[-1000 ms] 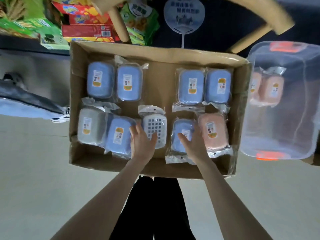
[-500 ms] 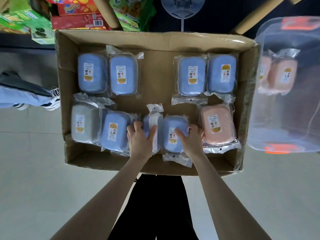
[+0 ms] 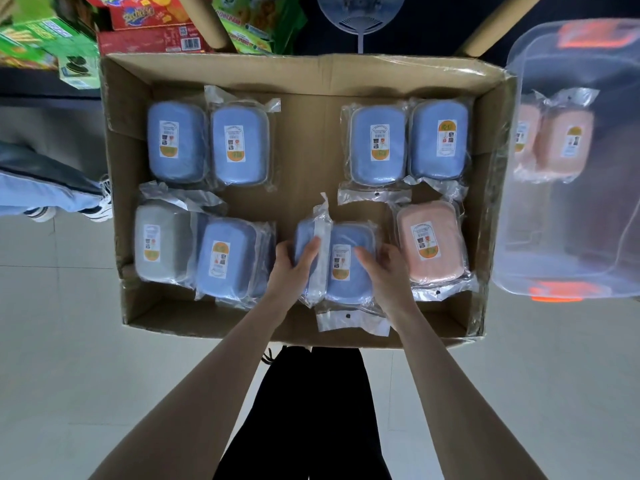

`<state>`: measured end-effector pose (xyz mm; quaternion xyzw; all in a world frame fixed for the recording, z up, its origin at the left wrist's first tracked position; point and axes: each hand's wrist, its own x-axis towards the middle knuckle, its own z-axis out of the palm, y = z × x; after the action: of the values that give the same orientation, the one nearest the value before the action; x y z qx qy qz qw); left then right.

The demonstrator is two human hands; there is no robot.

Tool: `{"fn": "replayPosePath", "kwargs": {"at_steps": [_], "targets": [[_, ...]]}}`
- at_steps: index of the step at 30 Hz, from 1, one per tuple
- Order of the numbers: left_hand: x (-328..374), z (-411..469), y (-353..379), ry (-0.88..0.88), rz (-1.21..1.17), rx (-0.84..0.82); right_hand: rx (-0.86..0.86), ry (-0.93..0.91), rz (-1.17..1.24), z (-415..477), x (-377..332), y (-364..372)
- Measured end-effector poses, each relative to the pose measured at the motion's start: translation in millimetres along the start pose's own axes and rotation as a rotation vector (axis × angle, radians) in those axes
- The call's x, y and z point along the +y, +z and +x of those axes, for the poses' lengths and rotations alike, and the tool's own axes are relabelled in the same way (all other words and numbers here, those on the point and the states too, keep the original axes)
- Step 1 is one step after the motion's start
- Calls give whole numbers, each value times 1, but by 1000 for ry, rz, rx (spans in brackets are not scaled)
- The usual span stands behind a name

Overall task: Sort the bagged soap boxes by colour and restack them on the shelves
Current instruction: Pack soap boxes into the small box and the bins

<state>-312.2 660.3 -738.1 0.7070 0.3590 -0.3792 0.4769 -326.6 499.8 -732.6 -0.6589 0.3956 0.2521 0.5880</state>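
Observation:
A cardboard box point(image 3: 311, 77) holds several bagged soap boxes. My left hand point(image 3: 292, 271) grips a blue bagged box point(image 3: 304, 237) turned on its edge. Pressed against that one lies a flat blue bagged box point(image 3: 349, 261), and my right hand point(image 3: 386, 271) holds its right side. A pink bagged box point(image 3: 429, 244) lies just right of my right hand. A blue box point(image 3: 225, 259) and a grey box point(image 3: 159, 242) lie left of my left hand. Two pairs of blue boxes fill the far row, with one box of the left pair point(image 3: 176, 142) and one of the right pair point(image 3: 377, 145) facing up.
A clear plastic bin point(image 3: 568, 265) at the right holds two pink bagged boxes point(image 3: 562, 142). Snack packages point(image 3: 152, 32) crowd a shelf beyond the box. Another person's shoe point(image 3: 100, 202) is on the floor at the left. Pale tile floor surrounds the box.
My left hand has turned the white-grid box onto its edge, showing blue, and slid it right against the blue box in my right hand. The view has dropped closer to the carton.

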Motion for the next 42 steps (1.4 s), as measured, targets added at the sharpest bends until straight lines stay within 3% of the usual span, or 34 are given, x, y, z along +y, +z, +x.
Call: {"fn": "replayPosePath", "kwargs": {"at_steps": [5, 14, 22, 30, 37, 42], "targets": [[8, -4, -5, -7, -54, -11, -53, 11, 133, -12, -4, -1], [47, -49, -30, 67, -173, 18, 12, -131, 205, -51, -45, -15], [103, -145, -58, 404, -70, 84, 134, -335, 288, -130, -110, -43], [180, -269, -55, 693, -23, 30, 209, -549, 375, -239, -199, -111], [240, -382, -26, 917, -71, 45, 226, -742, 484, -327, -250, -195], [242, -438, 30, 1032, -75, 79, 210, -869, 502, -372, -237, -266]]}}
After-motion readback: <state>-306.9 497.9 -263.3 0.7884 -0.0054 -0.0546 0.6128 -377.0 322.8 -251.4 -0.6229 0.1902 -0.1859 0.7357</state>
